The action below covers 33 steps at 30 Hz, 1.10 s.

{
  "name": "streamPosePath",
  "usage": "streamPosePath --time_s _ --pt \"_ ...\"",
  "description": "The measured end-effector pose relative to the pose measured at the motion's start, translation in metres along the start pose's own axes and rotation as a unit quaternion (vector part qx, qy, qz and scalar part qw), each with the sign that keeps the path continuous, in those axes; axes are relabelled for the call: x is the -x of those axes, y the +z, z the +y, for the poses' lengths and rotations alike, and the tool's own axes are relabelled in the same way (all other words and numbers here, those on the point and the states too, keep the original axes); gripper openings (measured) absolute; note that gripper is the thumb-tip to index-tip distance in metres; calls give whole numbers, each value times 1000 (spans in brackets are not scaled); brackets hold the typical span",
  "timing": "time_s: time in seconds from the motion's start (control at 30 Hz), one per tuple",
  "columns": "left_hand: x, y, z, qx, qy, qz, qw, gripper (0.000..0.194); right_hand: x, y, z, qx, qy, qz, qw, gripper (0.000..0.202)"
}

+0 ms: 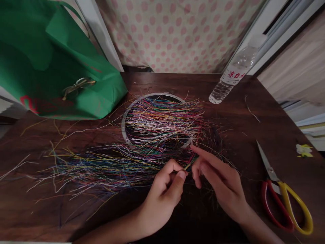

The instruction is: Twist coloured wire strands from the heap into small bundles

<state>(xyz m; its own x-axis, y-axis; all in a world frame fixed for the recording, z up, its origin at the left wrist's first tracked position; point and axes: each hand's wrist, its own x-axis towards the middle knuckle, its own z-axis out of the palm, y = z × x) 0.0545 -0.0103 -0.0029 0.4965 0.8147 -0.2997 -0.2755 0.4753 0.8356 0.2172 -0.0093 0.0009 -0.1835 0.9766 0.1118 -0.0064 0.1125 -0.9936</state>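
My left hand (166, 196) is closed, with thumb and forefinger pinching a thin yellowish wire (188, 166). A short end of it sticks out toward my right hand (223, 183), which is close beside it. The right forefinger is stretched out and the other fingers are bent and apart; I see nothing held in them. Behind both hands, a pile of many-coloured thin wires (162, 118) lies across a round, pale-rimmed tray (123, 125). A second loose bundle of coloured wires (101, 167) spreads over the table, left of my hands.
Scissors (273, 174) with one red and one yellow handle lie at the right. A clear water bottle (232, 74) stands at the back right. The green bag (83, 84) fills the back left. Stray wires and a small yellow-white flower (304, 150) lie on the dark table (228, 115).
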Motion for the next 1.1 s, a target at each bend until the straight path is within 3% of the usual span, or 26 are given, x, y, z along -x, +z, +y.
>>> streamPosePath --time_s 0.2,1.1 --pt "0 2 4 47 -5 3 999 26 -1 4 1 -60 28 -23 998 39" --pt "-3 0 9 110 -47 -2 993 27 1 9 7 19 38 -81 996 44"
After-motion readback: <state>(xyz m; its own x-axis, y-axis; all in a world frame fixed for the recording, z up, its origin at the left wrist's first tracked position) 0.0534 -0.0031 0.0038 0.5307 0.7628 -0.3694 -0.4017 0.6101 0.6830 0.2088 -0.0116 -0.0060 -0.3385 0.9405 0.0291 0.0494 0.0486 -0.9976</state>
